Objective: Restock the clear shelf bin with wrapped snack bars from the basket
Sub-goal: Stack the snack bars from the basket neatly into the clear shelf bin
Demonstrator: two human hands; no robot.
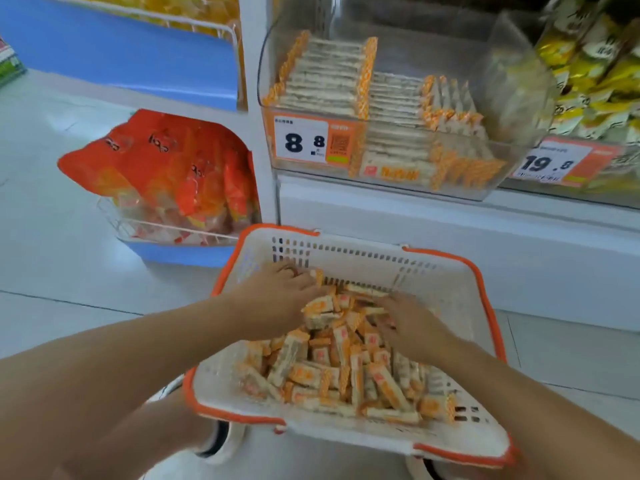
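A white basket [346,424] with an orange rim sat on the floor at 6 o'clock, right in front of the person. It held a big loose pile of wrapped snack bars [346,368]. Both hands were down in the pile at the far end of the basket.

The left hand [277,299] lay on the bars at about 10 o'clock from the middle of the pile. Its fingers were bent over some bars near the far wall, and it looked like it was gathering them, but I could not tell how many it held. The right hand [412,323] was at about 2 o'clock from the middle of the pile. It was blurry. Its fingers reached into the bars, and I could not tell if they were apart or closed on one.

The clear shelf bin [512,98] was up at 12 o'clock, above the basket. It had neat rows of the same bars on its left side and in front. Its back right part looked bare, so there seemed to be room for more. A price tag [301,140] with a big 8 was stuck on the front.

I think the bars were light and a bit stiff, with shiny wrappers that could slip. Too many at once might slide out. It seemed best to hold a small bunch by the long sides and keep them flat.
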